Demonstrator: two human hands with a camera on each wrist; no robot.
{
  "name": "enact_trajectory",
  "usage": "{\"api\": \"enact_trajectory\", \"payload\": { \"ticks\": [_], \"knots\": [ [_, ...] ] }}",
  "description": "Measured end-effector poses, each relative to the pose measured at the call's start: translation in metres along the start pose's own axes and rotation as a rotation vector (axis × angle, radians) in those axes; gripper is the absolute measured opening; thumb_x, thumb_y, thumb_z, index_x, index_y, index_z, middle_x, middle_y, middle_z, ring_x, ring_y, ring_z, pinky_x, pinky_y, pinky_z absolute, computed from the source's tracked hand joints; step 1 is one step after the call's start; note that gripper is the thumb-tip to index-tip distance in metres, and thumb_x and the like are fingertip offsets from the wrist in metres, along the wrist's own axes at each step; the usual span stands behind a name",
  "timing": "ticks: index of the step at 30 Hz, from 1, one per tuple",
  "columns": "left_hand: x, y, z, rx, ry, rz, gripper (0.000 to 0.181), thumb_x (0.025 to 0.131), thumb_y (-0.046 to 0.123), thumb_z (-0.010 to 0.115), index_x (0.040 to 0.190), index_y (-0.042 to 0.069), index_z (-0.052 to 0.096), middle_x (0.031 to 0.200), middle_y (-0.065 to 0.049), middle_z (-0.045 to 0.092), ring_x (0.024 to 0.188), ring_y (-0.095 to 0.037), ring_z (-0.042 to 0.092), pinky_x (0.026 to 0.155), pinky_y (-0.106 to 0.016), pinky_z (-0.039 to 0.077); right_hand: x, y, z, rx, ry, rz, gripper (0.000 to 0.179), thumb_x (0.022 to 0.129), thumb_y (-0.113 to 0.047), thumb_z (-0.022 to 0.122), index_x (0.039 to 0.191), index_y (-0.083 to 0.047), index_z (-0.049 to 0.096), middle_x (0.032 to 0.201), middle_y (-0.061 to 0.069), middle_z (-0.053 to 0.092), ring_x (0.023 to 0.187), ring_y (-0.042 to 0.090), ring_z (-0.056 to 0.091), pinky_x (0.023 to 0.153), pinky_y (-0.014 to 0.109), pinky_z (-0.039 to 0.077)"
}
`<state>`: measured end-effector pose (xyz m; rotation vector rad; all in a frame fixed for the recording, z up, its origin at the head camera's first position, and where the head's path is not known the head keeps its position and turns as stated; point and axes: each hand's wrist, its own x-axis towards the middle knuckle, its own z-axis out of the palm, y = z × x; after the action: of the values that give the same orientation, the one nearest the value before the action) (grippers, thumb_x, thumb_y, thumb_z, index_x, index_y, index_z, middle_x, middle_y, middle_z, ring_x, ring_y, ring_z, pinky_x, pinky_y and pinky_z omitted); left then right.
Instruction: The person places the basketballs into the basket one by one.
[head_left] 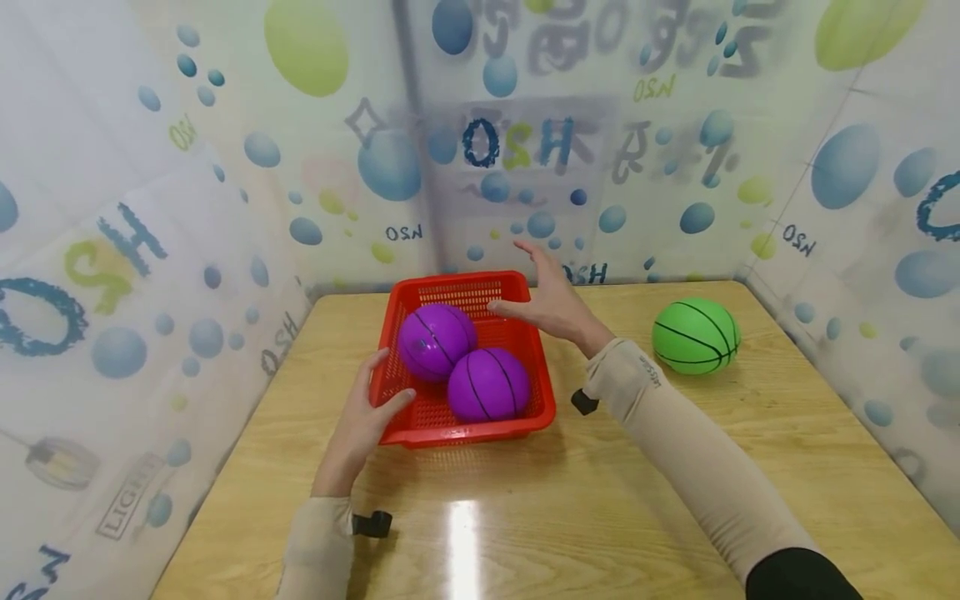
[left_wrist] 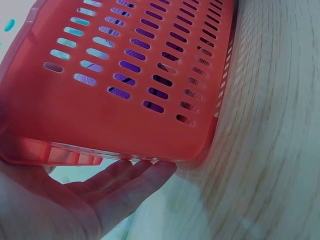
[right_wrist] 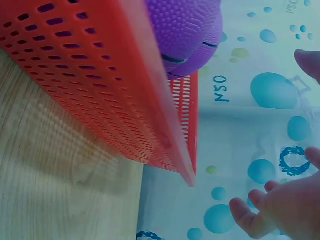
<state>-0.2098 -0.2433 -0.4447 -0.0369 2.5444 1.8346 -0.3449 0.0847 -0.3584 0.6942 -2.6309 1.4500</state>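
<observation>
A red perforated plastic basket (head_left: 468, 435) stands on the table with two purple balls in it, a rear one (head_left: 437, 342) and a front one (head_left: 489, 385), both marked with black basketball lines. My left hand (head_left: 362, 427) is at the basket's left side, thumb over the front left corner. In the left wrist view its nearly straight fingers (left_wrist: 132, 192) lie right at the outer wall. My right hand (head_left: 551, 302) is raised beside the basket's back right corner, fingers spread, holding nothing. The right wrist view shows that hand (right_wrist: 285, 207) apart from the rim.
A green ball (head_left: 696, 336) with black lines sits on the wooden table (head_left: 600, 508) toward the back right. Patterned curtains (head_left: 495, 217) with bubbles and lettering enclose the table at the back and both sides.
</observation>
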Motion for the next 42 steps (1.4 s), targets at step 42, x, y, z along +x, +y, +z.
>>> {"api": "enact_trajectory", "payload": {
  "ticks": [42],
  "knots": [
    [-0.001, -0.001, 0.0, 0.006, -0.004, -0.014, 0.089, 0.108, 0.032, 0.074, 0.178, 0.033, 0.019, 0.18, -0.014, 0.029, 0.153, -0.042, 0.046, 0.117, -0.062, 0.052, -0.02, -0.028, -0.075, -0.064, 0.332, 0.018, 0.128, 0.082, -0.063, 0.092, 0.176, -0.049, 0.006, 0.185, 0.002, 0.005, 0.168, 0.034, 0.006, 0.129, 0.074, 0.024]
  ]
}}
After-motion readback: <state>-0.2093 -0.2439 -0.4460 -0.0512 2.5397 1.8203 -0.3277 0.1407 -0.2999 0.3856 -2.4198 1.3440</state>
